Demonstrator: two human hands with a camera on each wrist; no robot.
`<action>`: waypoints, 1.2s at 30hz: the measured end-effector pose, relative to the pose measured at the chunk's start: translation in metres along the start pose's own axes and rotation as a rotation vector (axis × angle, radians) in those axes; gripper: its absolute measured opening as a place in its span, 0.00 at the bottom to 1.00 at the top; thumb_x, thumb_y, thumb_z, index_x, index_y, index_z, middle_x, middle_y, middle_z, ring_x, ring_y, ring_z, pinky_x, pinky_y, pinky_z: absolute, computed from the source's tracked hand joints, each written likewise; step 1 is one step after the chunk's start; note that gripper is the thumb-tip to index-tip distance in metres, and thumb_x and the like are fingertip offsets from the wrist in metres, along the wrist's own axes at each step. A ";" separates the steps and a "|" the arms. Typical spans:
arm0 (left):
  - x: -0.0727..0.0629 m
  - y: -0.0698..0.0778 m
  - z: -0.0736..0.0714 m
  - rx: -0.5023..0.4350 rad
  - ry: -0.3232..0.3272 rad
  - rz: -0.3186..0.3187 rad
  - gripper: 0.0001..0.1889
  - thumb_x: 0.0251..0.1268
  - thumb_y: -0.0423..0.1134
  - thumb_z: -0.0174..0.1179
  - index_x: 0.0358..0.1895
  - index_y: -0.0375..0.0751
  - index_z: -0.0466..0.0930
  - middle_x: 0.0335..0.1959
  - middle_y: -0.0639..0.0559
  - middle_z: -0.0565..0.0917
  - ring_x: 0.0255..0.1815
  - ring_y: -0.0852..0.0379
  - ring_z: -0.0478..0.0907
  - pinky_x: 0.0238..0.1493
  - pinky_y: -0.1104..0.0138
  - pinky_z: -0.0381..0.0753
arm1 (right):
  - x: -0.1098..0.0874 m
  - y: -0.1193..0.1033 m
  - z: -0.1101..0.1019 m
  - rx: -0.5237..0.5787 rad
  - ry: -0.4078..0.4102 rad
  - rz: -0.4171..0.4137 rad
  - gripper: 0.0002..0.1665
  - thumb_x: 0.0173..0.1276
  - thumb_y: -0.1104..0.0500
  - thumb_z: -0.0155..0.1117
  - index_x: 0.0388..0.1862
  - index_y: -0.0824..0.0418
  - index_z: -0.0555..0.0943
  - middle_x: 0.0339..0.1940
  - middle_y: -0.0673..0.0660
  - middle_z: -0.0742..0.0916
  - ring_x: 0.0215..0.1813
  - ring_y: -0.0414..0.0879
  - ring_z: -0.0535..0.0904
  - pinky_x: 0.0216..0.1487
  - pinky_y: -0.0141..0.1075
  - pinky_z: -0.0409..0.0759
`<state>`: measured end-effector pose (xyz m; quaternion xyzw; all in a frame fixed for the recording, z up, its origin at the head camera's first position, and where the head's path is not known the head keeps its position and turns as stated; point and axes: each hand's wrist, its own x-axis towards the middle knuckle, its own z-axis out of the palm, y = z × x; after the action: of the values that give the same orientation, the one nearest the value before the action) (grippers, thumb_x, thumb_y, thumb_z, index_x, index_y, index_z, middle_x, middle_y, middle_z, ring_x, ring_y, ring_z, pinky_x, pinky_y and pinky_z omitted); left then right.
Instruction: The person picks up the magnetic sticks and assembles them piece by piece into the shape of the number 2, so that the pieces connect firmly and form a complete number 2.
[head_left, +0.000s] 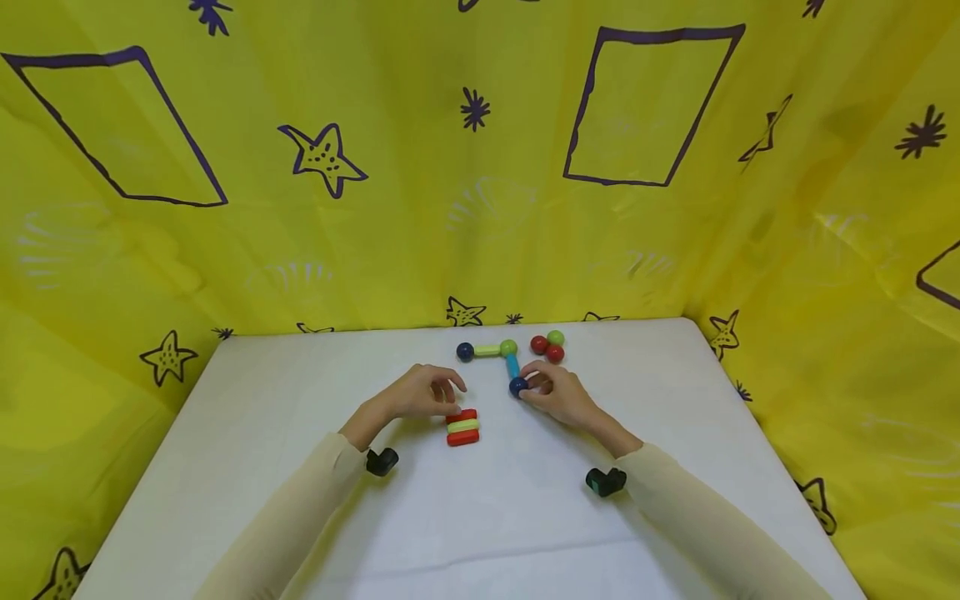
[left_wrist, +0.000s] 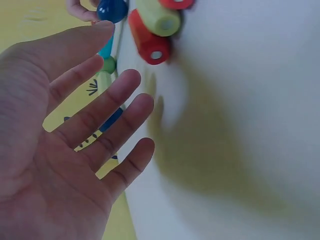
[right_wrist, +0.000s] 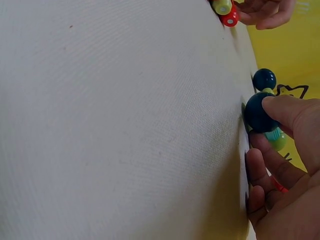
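Observation:
My right hand pinches a dark blue ball between thumb and fingers. The ball sits at the near end of a light blue rod, whose far end meets a green ball. From there a yellow-green rod runs left to another dark blue ball. My left hand hovers with loosely bent fingers beside a row of short rods: a red rod, a yellow-green rod and a nearer red rod. Its thumb tip overlaps the farthest red rod in the head view.
Two red balls and a green ball cluster at the back, right of the joined pieces. A white-covered table lies under everything, with yellow patterned cloth hanging behind and at both sides.

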<state>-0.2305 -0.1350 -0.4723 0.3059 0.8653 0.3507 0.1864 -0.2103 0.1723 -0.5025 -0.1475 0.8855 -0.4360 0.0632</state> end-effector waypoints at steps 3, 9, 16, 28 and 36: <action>-0.001 -0.003 0.003 0.004 -0.003 0.012 0.16 0.64 0.42 0.73 0.53 0.44 0.85 0.33 0.57 0.85 0.34 0.57 0.78 0.39 0.66 0.79 | 0.000 0.000 -0.001 -0.004 0.001 0.004 0.15 0.69 0.59 0.73 0.53 0.54 0.82 0.46 0.56 0.90 0.42 0.49 0.80 0.44 0.38 0.80; -0.001 -0.005 0.006 0.010 -0.007 0.035 0.16 0.63 0.38 0.74 0.52 0.42 0.86 0.31 0.57 0.85 0.32 0.59 0.77 0.39 0.67 0.79 | 0.001 0.000 -0.001 0.001 -0.007 -0.004 0.16 0.69 0.60 0.72 0.54 0.55 0.82 0.46 0.57 0.90 0.41 0.49 0.79 0.43 0.38 0.79; 0.001 0.001 0.008 0.046 -0.030 0.019 0.14 0.63 0.34 0.72 0.52 0.42 0.87 0.32 0.57 0.85 0.32 0.59 0.77 0.38 0.69 0.79 | 0.001 0.001 -0.001 0.003 -0.007 -0.001 0.16 0.69 0.59 0.72 0.54 0.55 0.82 0.46 0.56 0.90 0.41 0.49 0.79 0.44 0.38 0.79; 0.005 0.004 0.010 0.109 -0.028 0.026 0.08 0.64 0.34 0.71 0.46 0.42 0.89 0.29 0.59 0.83 0.32 0.60 0.74 0.36 0.70 0.76 | 0.001 0.004 0.000 0.004 -0.002 -0.017 0.15 0.70 0.59 0.72 0.54 0.55 0.82 0.47 0.57 0.90 0.41 0.48 0.79 0.43 0.38 0.79; 0.007 -0.001 0.012 0.122 -0.015 0.034 0.07 0.63 0.34 0.71 0.43 0.44 0.89 0.28 0.61 0.82 0.31 0.61 0.73 0.35 0.70 0.73 | 0.001 0.006 0.001 0.000 0.003 -0.025 0.15 0.70 0.58 0.72 0.54 0.55 0.82 0.47 0.57 0.90 0.40 0.47 0.78 0.41 0.38 0.78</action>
<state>-0.2292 -0.1251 -0.4816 0.3337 0.8784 0.2981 0.1679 -0.2126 0.1748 -0.5074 -0.1578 0.8837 -0.4371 0.0564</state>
